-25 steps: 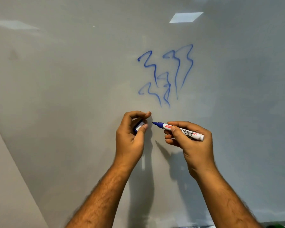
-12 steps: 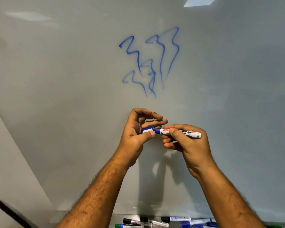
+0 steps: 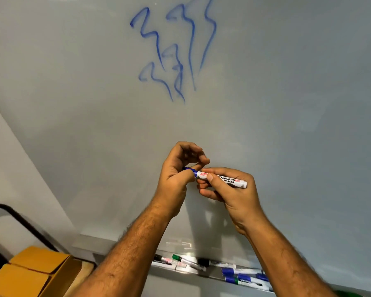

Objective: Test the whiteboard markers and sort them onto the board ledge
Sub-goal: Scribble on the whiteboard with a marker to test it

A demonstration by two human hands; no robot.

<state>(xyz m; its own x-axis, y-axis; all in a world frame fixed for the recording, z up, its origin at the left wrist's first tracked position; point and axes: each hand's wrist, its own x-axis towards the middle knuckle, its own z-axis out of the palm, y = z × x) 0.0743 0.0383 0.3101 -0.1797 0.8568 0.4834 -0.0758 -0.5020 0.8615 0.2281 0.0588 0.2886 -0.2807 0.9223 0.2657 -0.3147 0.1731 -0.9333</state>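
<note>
A pale grey whiteboard (image 3: 287,103) fills almost everything in front of me, with a cluster of blue scribbles (image 3: 176,50) near its top edge, a little left of the middle. Along the bottom edge runs the board ledge (image 3: 107,257), and beside its left end, off the board, sit two yellow-brown cardboard boxes (image 3: 30,273) under a dark curved bar (image 3: 19,219).

My hands meet in front of the lower middle of the board, well above the ledge. My right hand (image 3: 234,196) has its thumb and curled fingers round the white barrel of a blue whiteboard marker (image 3: 223,179), which lies roughly level, its flat white end pointing right. My left hand (image 3: 176,176) pinches the blue cap (image 3: 190,169) at the marker's left end between thumb and forefinger, the other fingers curled above it. The cap sits over the tip end; I cannot tell whether it is pushed fully home.

On the ledge lie more markers: one with a black cap (image 3: 159,258) toward the left, a green-capped one (image 3: 178,258) just beside it, another black-capped one (image 3: 204,262) near the middle, and a bunch of blue ones (image 3: 242,275) toward the right, lying close together, partly behind my right forearm.
</note>
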